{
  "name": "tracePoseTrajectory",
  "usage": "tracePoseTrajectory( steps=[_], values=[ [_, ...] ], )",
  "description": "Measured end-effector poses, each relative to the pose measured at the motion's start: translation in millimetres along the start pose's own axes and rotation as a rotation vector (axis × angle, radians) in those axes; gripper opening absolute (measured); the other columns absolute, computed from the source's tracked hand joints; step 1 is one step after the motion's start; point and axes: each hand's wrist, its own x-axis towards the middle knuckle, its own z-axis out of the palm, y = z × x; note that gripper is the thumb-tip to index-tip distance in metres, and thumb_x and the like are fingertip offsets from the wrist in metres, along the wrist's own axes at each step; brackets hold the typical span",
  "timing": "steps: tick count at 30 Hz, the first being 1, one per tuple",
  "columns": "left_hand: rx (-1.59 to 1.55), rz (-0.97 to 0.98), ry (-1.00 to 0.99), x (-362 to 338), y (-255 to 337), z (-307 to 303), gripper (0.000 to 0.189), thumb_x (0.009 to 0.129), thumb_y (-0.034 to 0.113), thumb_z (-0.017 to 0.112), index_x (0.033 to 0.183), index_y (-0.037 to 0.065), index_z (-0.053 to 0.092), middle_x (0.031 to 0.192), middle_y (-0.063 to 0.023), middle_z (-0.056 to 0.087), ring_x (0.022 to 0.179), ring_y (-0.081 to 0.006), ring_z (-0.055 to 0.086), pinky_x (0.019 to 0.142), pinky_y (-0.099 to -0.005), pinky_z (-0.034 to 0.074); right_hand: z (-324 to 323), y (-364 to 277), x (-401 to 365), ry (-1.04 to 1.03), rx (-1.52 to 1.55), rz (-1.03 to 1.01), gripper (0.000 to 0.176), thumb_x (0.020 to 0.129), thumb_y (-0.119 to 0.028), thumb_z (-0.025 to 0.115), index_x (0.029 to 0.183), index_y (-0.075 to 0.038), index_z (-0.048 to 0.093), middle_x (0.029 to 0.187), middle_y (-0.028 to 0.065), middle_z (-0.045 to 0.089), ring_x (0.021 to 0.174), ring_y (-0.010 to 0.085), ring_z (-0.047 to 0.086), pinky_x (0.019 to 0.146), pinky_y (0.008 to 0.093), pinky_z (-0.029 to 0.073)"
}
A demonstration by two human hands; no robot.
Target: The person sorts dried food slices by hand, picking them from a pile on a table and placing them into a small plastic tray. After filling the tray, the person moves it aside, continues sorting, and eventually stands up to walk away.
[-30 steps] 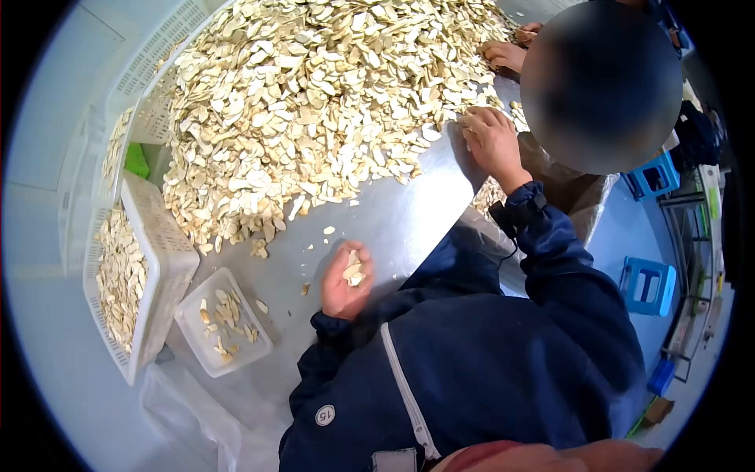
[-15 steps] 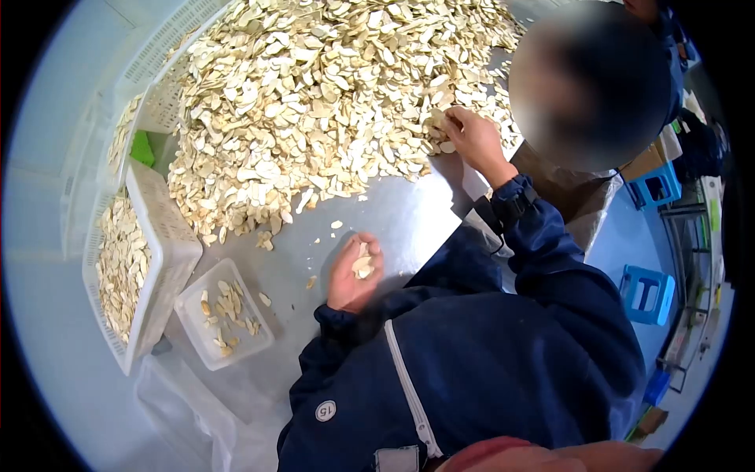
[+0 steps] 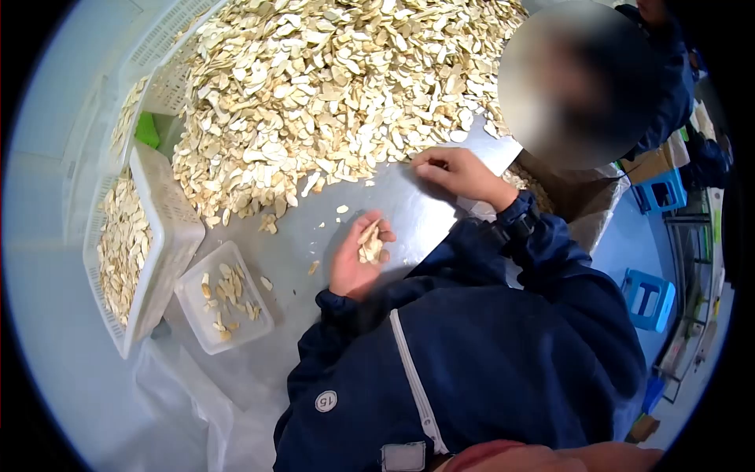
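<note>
My left hand point(image 3: 358, 256), palm up above the metal table point(image 3: 303, 232), is closed around a few pale dried slices point(image 3: 371, 240). To its upper right, my right hand point(image 3: 462, 177) is over the table at the front edge of a large heap of the same slices point(image 3: 330, 86). Its fingers are curled together, and whatever may be in them is hidden. A small translucent tray point(image 3: 189, 307) with several slices at its bottom stands left of my left hand. A few loose slices and crumbs lie between the tray and that hand.
White baskets point(image 3: 169, 224) of slices line the left side, with a green piece point(image 3: 147, 130) beside them. Another person point(image 3: 668, 86) is at the upper right. Below that person is a lined box point(image 3: 594, 208). Blue stools point(image 3: 650, 299) stand on the floor at right.
My right hand has drawn back from the heap toward me and to the left, closer to my left hand. My left hand has tilted and still holds slices.
</note>
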Motion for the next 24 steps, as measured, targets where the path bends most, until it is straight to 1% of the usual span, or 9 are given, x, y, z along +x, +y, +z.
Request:
tracePoseTrajectory(
  steps=[4, 6, 9, 12, 13, 15, 16, 20, 24],
  values=[
    [-0.034, 0.005, -0.155, 0, -1, -16, 0.038, 0.111, 0.025, 0.049, 0.143, 0.004, 0.053, 0.116, -0.0084, 0.062, 0.106, -0.0162, 0.06, 0.076, -0.0253, 0.05, -24, 5, 5, 0.244, -0.355, 0.035, 0.024, 0.098, -0.023, 0.067, 0.115, -0.009, 0.076, 0.097, 0.0165, 0.075, 0.088, 0.0318, 0.073, 0.079, 0.0401, 0.056],
    [0.169, 0.091, -0.048, -3, -1, -7, 0.035, 0.109, 0.015, 0.05, 0.141, 0.001, 0.054, 0.11, -0.0082, 0.062, 0.102, -0.0156, 0.059, 0.076, -0.0245, 0.049, -27, 3, 10, 0.3, -0.409, 0.035, 0.023, 0.097, -0.022, 0.067, 0.114, -0.01, 0.076, 0.098, 0.0185, 0.075, 0.091, 0.0362, 0.072, 0.08, 0.0427, 0.056],
    [0.057, 0.059, -0.005, -2, 2, 5, 0.035, 0.106, 0.009, 0.051, 0.139, -0.002, 0.054, 0.109, -0.0094, 0.062, 0.1, -0.0158, 0.059, 0.076, -0.0242, 0.048, -10, -8, 25, 0.31, -0.5, -0.179, 0.026, 0.095, -0.018, 0.066, 0.119, -0.013, 0.075, 0.115, 0.0135, 0.073, 0.103, 0.0366, 0.069, 0.087, 0.0448, 0.057],
    [-0.062, 0.013, -0.037, -4, 4, 2, 0.037, 0.104, 0.009, 0.053, 0.139, -0.003, 0.054, 0.112, -0.0112, 0.063, 0.1, -0.0165, 0.059, 0.078, -0.0246, 0.049, -9, 3, 53, 0.427, -0.617, -0.411, 0.028, 0.095, -0.017, 0.069, 0.123, -0.013, 0.072, 0.12, 0.0119, 0.07, 0.11, 0.0348, 0.066, 0.093, 0.043, 0.055],
    [-0.07, 0.01, -0.056, -4, 5, 0, 0.038, 0.103, 0.009, 0.053, 0.139, -0.004, 0.054, 0.113, -0.0117, 0.063, 0.1, -0.0168, 0.059, 0.079, -0.0247, 0.049, -12, 7, 58, 0.452, -0.627, -0.373, 0.028, 0.095, -0.017, 0.068, 0.122, -0.014, 0.073, 0.119, 0.0118, 0.07, 0.109, 0.0354, 0.067, 0.093, 0.0432, 0.055],
    [-0.022, 0.0, 0.028, -5, 4, 2, 0.036, 0.103, 0.009, 0.053, 0.139, 0.002, 0.055, 0.112, -0.0116, 0.063, 0.086, -0.0138, 0.057, 0.057, -0.0227, 0.043, -22, 12, 65, 0.497, -0.648, -0.301, 0.027, 0.095, -0.017, 0.065, 0.12, -0.015, 0.074, 0.118, 0.0114, 0.071, 0.107, 0.0366, 0.067, 0.092, 0.0438, 0.056],
    [0.001, -0.006, 0.071, -6, 4, 3, 0.036, 0.103, 0.01, 0.053, 0.138, 0.004, 0.055, 0.111, -0.0115, 0.063, 0.078, -0.0123, 0.056, 0.045, -0.0218, 0.039, -30, 13, 64, 0.404, -0.553, -0.214, 0.026, 0.096, -0.018, 0.064, 0.12, -0.015, 0.074, 0.115, 0.0118, 0.071, 0.106, 0.0355, 0.068, 0.092, 0.0432, 0.056],
    [-0.05, -0.021, -0.036, -3, 4, -4, 0.018, 0.104, 0.012, 0.054, 0.121, 0.006, 0.058, 0.107, -0.0086, 0.058, 0.074, -0.0113, 0.052, 0.046, -0.0213, 0.038, -65, 21, 78, 0.582, -0.51, -0.041, 0.027, 0.097, -0.023, 0.065, 0.12, -0.009, 0.07, 0.109, 0.0163, 0.07, 0.099, 0.0379, 0.07, 0.085, 0.0478, 0.056],
    [-0.05, -0.044, -0.01, -2, 6, 3, 0.007, 0.105, 0.013, 0.054, 0.111, 0.009, 0.056, 0.102, -0.0062, 0.054, 0.072, -0.0106, 0.05, 0.046, -0.0215, 0.038, -78, 28, 98, 0.709, -0.762, -0.083, 0.04, 0.095, -0.031, 0.068, 0.123, -0.003, 0.064, 0.104, 0.0209, 0.071, 0.092, 0.0424, 0.07, 0.082, 0.0513, 0.056]
  ],
)
